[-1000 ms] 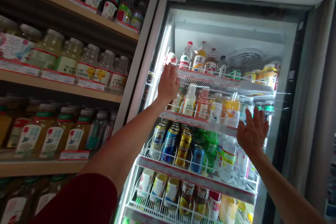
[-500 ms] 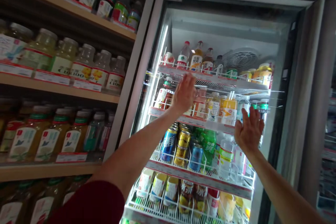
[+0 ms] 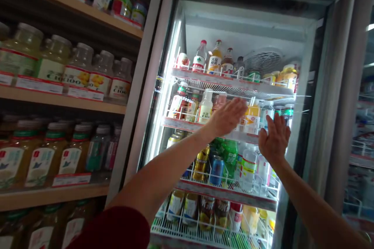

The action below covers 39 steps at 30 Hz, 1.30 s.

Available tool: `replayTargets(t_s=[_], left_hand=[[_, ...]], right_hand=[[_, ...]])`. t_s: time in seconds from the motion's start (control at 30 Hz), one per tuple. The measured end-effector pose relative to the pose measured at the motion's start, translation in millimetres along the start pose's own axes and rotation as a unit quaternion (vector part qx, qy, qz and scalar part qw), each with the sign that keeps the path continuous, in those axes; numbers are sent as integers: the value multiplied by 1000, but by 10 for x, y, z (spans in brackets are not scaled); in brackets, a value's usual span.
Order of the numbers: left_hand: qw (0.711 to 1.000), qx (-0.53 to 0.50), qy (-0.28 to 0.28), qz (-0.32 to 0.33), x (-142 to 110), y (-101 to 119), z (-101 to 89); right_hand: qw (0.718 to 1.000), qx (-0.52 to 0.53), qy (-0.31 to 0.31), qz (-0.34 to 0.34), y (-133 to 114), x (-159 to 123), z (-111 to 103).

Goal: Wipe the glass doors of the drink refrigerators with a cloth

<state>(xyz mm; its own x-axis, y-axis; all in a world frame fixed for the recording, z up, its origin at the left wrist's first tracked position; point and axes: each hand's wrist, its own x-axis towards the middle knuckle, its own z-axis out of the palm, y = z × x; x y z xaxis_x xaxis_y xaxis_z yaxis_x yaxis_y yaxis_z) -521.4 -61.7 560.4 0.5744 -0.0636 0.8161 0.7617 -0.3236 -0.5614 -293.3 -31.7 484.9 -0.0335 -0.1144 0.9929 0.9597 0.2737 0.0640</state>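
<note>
Reaching up from a dark red sleeve [image 3: 117, 229], the left hand [image 3: 228, 116] and right hand [image 3: 273, 140] hover flat, fingers spread, grasping nothing, near each other before the cooler's second shelf [image 3: 187, 125], where an orange bottle [image 3: 252, 116] stands between them; behind, a fan grille [image 3: 263, 60].

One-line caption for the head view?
Both open hands, left hand and right hand, raised before the drinks fridge's second shelf.

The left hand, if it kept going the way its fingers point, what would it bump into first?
Probably the orange bottle on the second fridge shelf; the left hand points right toward it, though depth is hard to judge.
</note>
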Motion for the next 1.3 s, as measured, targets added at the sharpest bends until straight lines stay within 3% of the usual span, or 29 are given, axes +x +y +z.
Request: replayTargets(t_s=[0.07, 0.1, 0.2, 0.23, 0.27, 0.37, 0.43, 0.5, 0.57, 0.63, 0.67, 0.73, 0.8, 0.87, 0.93, 1.0, 1.07, 1.17, 1.2, 1.23, 1.3], left_hand=[[998, -8, -31, 55, -80, 61, -9], [999, -3, -21, 28, -127, -3, -54], [981, 25, 78, -173, -260, -299, -216], [974, 29, 97, -201, -305, -339, -241], [976, 29, 98, -193, -355, -328, -246], [1000, 12, 12, -17, -552, -133, -203], [999, 19, -17, 41, -704, -105, -225], [997, 48, 35, -49, -834, -244, -312], [969, 74, 124, -201, -920, -401, -388], [958, 72, 150, -233, -980, -385, -381], [967, 65, 138, -205, -1010, -296, -347], [993, 45, 65, -84, -1084, -46, -262], [999, 42, 1, 12, -1175, 112, -229], [998, 61, 7, -14, -1268, 58, -281], [986, 87, 70, -125, -1349, -113, -371], [970, 97, 116, -189, -1421, -199, -420], [980, 84, 100, -147, -1489, -108, -398], [999, 49, 8, 19, -1564, 98, -338], [998, 47, -1, 34, -1579, 105, -341], [999, 52, 12, 11, -1592, 74, -359], [989, 77, 78, -98, -1625, -40, -417]], right_hand=[[1000, 1, -3, 3, -2, -2, -4], [1000, 1, -5, 5, -6, -2, -7], [1000, 3, -9, 7, -15, 1, -10], [1000, 1, -8, 7, -15, 2, -10], [1000, -1, -7, 6, -14, 4, -10], [1000, -7, -4, 6, -5, 4, -12], [1000, -5, -1, 5, -4, 3, -16], [1000, -1, 0, 7, -11, 2, -22], [1000, 2, 1, 12, -21, 2, -26], [1000, 4, 1, 16, -28, 3, -31], [1000, 4, -1, 18, -30, 4, -35], [1000, 5, -9, 20, -30, 6, -47], [1000, 8, -18, 23, -30, 7, -61], [999, 9, -20, 26, -30, 8, -70], [1000, 7, -16, 26, -32, 9, -71], [1000, 6, -14, 26, -33, 10, -68], [999, 7, -17, 28, -33, 11, -65], [999, 12, -22, 29, -34, 13, -68], [999, 13, -23, 29, -34, 13, -69], [999, 12, -23, 31, -35, 13, -71], [999, 10, -21, 32, -35, 11, -70]])
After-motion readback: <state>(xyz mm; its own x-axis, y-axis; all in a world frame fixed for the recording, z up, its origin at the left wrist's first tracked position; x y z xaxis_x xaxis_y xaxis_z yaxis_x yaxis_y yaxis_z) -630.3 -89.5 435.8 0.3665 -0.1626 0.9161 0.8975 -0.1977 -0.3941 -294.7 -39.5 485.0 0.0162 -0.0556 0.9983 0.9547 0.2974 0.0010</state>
